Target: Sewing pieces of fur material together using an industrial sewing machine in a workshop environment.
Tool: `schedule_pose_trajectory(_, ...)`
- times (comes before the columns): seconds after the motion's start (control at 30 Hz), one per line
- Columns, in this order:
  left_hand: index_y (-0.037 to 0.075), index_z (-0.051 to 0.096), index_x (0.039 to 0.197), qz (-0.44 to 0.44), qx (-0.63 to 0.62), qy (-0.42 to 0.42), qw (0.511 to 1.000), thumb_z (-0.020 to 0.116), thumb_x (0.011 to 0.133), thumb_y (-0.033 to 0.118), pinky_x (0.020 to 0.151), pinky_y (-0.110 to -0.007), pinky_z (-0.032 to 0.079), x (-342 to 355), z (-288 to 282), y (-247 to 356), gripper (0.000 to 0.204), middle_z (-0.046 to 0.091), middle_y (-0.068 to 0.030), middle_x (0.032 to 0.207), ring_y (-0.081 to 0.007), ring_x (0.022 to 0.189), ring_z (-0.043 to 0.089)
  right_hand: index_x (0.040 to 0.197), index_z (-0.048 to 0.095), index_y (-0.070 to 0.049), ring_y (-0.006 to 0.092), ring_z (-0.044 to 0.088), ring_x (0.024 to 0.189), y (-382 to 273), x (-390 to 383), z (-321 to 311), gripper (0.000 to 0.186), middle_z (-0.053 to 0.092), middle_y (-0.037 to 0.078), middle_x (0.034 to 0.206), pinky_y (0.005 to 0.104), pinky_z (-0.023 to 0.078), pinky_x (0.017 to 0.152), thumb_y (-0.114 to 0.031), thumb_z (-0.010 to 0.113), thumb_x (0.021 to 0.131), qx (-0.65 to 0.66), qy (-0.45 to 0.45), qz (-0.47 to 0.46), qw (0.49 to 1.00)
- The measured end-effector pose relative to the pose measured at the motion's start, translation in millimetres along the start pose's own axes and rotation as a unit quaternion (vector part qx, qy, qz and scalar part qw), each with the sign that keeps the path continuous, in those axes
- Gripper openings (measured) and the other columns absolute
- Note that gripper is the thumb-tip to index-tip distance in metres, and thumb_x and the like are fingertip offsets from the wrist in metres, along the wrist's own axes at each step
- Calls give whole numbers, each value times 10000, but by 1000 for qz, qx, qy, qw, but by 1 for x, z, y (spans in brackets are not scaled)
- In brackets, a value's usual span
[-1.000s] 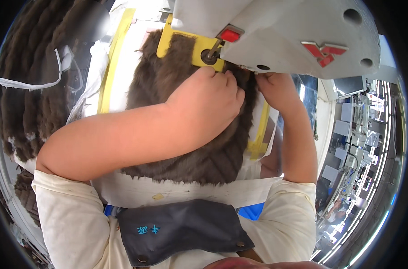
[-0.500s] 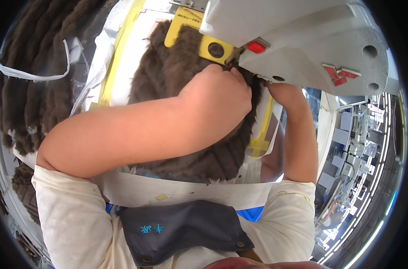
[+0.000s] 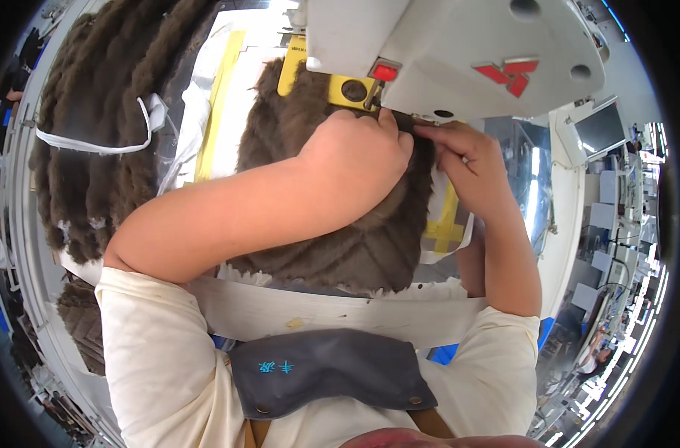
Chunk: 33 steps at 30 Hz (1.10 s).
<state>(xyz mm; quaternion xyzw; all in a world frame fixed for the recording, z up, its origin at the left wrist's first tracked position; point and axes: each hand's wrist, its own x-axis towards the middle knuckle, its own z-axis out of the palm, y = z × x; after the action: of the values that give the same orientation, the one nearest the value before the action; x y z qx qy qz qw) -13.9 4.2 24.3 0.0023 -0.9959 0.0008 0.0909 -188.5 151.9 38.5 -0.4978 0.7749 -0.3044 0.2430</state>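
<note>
The brown fur piece (image 3: 362,257) lies on the table (image 3: 317,319), right in front of the person. Its top end reaches up to the big white sewing machine (image 3: 437,60). The left hand (image 3: 355,153) rests on top of the fur with its fingers curled up. I can't tell if they grip it, because the hand hides that. The right hand (image 3: 470,160) is at the fur's right edge, just under the machine. One finger points toward the left hand, and the thumb sits lower. I can't tell if they pinch the fur. A yellow plate (image 3: 334,88) with a round hole is just above the left hand. Long brown fur strips (image 3: 94,97) lie far left.
</note>
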Motion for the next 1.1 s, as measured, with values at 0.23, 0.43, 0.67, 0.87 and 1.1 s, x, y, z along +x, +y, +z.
schedule_pose_trajectory(0.23, 14, 624, 1051, 10, -20, -9, 1000, 659, 790, 101, 726, -363, 560, 3, -3, -6, 277, 681, -146, 1042, -260, 836, 708, 1249, 697, -68, 340, 676, 1065, 9, 2, 15, 429, 701, 108, 1245, 417, 558, 909, -6, 518, 864, -107, 11, -163, 981)
schedule_pose_trajectory(0.43, 11, 628, 1094, 15, -24, -40, 999, 647, 800, 88, 733, -359, 561, 6, -7, -6, 305, 671, -137, 1023, -266, 850, 706, 1203, 704, -68, 320, 667, 1117, 5, 0, 14, 379, 689, 92, 1292, 431, 556, 924, -26, 521, 874, -146, -4, -151, 978)
schedule_pose_trajectory(0.67, -6, 628, 1115, 28, -13, -76, 997, 619, 823, 63, 737, -349, 572, 6, -18, -4, 300, 683, -171, 1096, -275, 862, 715, 1160, 713, -53, 299, 671, 1122, 7, -1, 15, 350, 703, 77, 1277, 430, 559, 934, -23, 510, 878, -155, -2, -184, 971)
schedule_pose_trajectory(0.87, -14, 635, 1101, 47, -10, -78, 996, 598, 842, 68, 710, -338, 580, 4, -23, -3, 274, 688, -218, 1178, -273, 889, 728, 1112, 732, -51, 294, 680, 1103, 5, -3, 14, 324, 722, 69, 1235, 431, 562, 929, -28, 514, 873, -148, -13, -182, 972)
schedule_pose_trajectory(1.1, -10, 641, 1090, 80, -9, -117, 990, 618, 828, 77, 656, -345, 577, -2, -37, -1, 278, 694, -209, 1155, -265, 854, 729, 1063, 761, -60, 311, 696, 1051, -3, -7, 13, 314, 740, 84, 1180, 432, 569, 915, -45, 516, 868, -138, -33, -169, 975)
